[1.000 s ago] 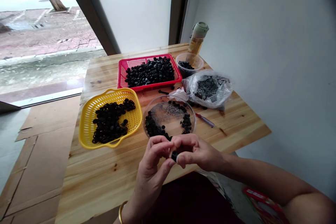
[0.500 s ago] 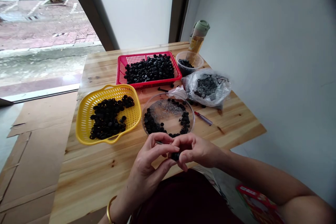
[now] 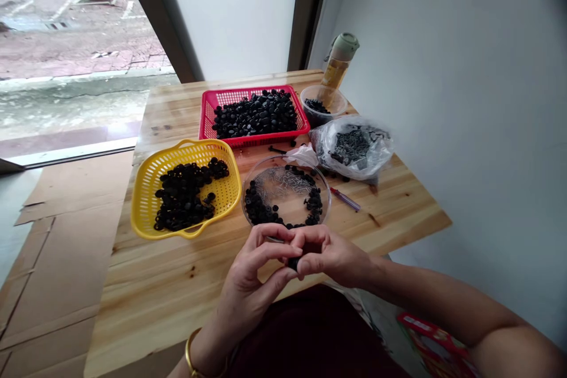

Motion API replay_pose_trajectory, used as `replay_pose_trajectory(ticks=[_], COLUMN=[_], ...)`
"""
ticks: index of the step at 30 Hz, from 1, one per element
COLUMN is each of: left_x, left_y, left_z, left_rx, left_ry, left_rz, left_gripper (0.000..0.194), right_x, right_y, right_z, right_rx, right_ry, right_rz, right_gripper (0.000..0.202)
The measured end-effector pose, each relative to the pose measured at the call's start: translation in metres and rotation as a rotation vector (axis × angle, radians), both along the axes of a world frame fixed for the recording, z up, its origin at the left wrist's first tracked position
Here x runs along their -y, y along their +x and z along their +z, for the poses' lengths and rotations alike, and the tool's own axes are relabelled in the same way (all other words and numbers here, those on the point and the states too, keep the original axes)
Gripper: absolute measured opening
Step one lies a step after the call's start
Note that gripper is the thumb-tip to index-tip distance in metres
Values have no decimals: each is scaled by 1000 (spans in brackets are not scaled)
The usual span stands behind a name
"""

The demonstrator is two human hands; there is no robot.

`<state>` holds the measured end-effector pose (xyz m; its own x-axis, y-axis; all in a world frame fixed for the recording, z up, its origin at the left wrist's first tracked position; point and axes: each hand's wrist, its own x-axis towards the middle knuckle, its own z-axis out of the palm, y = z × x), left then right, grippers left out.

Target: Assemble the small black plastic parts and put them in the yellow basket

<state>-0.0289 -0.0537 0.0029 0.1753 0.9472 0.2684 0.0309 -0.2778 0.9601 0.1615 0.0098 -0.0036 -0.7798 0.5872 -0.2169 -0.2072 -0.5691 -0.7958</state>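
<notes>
Between the fingertips of both hands sits a small round black part (image 3: 293,263), mostly covered by the fingers. My left hand (image 3: 257,271) pinches it from the left, thumb below and fingers above. From the other side my right hand (image 3: 330,257) closes on the same part with thumb and forefinger. Just beyond the hands lies a clear round tray (image 3: 290,204) holding thin metal pins and black round pieces along its rim. A yellow basket (image 3: 144,212) with black ring-like parts stands to the left of the tray.
A red basket (image 3: 254,140) heaped with black caps is at the back. Near it stand a clear tub (image 3: 325,107) of black parts and a bottle (image 3: 341,59). A plastic bag (image 3: 352,150) of dark small parts and a screwdriver (image 3: 345,199) lie on the right.
The right thumb has moved in closer over the black part, hiding more of it. The whole view has shifted slightly; the containers stay in place.
</notes>
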Motion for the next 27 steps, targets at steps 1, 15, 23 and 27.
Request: replay_pose_trajectory(ticks=[1,15,23,27], left_x=[0,0,12,14], left_y=[0,7,6,-1], left_z=[0,3,-7,-20], left_rx=[-10,-62,-33,-47], left_ry=[-4,9,-73,-107], left_rz=[13,66,157,269], left_gripper=[22,31,27,24], right_x=[0,-1,-6,-18], right_y=[0,6,7,12], right_z=[0,1,9,10], right_rx=[1,-92,-13,-88], right_ry=[8,150,297,313], right_rz=[12,29,-161,-145], right_gripper=[33,29,21,24])
